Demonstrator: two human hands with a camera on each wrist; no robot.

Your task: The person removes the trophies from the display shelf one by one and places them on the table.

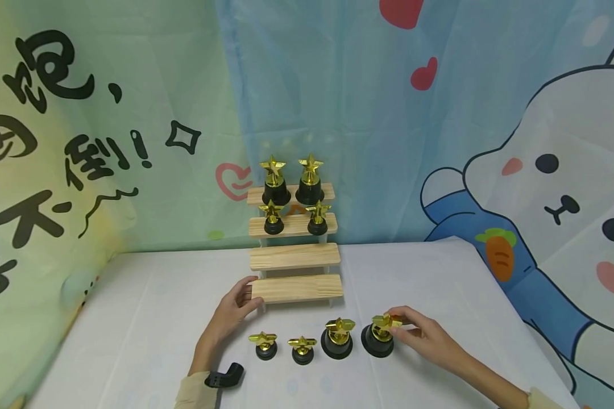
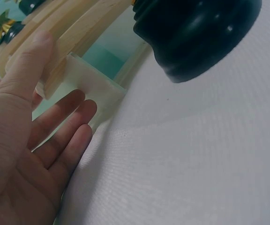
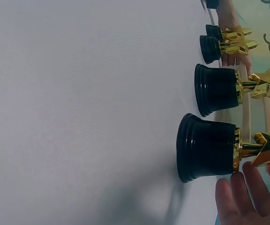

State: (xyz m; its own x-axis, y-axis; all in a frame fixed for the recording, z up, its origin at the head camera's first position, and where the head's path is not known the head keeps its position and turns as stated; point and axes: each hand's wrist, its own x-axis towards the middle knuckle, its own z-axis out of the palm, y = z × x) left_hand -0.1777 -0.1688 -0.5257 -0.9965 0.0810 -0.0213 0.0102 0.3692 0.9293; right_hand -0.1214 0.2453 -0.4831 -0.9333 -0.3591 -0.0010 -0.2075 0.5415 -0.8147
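My left hand grips the left end of the lowest plank on a tiered wooden display stand. In the left wrist view its thumb lies against the plank, the other fingers beside the clear support. My right hand pinches the gold star of the rightmost large trophy, whose black base is down at the white tabletop. Left of it stands another large star trophy. Two smaller star trophies, one nearer the middle and one nearest my left hand, complete the row.
Two large trophies, left and right, stand on the top tier. Two small ones, left and right, sit a tier lower. A printed cloth backdrop hangs behind the white-covered table.
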